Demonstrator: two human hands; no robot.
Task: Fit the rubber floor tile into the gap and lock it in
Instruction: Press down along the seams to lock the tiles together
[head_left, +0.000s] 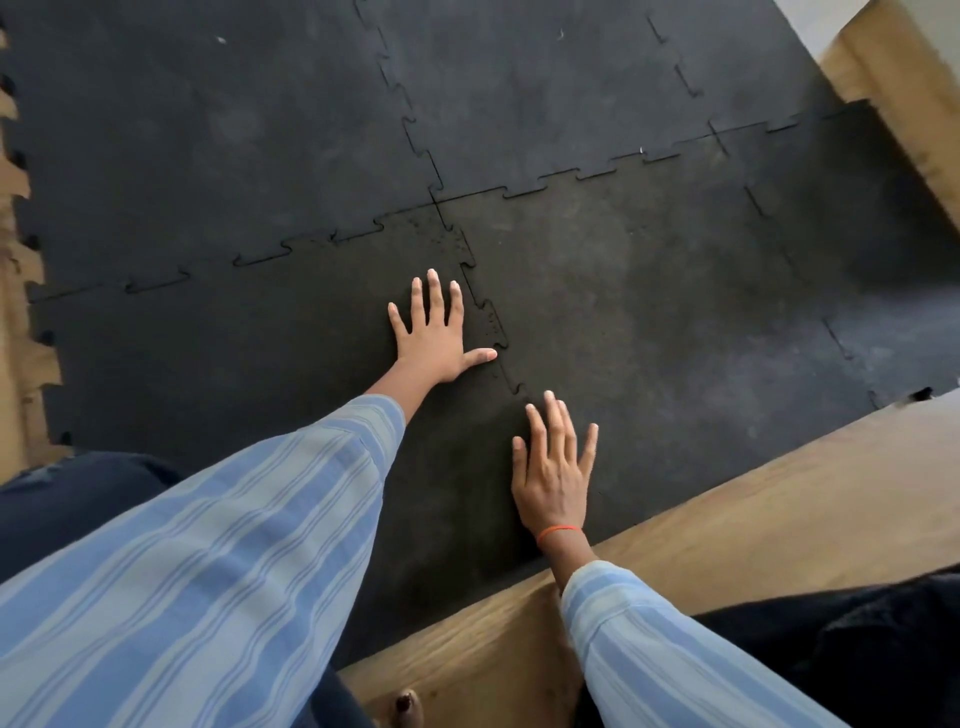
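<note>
A black rubber floor tile with puzzle-shaped edges lies in the near-left part of a mat of matching tiles. Its right seam and far seam show dark lines where the tabs sit slightly raised. My left hand rests flat on the tile, fingers spread, thumb by the right seam. My right hand lies flat with fingers apart lower down, across the same seam toward the neighbouring tile. Neither hand holds anything.
Wooden floor borders the mat at the near right, and more of the same wood shows along its far-right edge. Tabs stick out over wood along the left edge. My knees in dark trousers are at the bottom.
</note>
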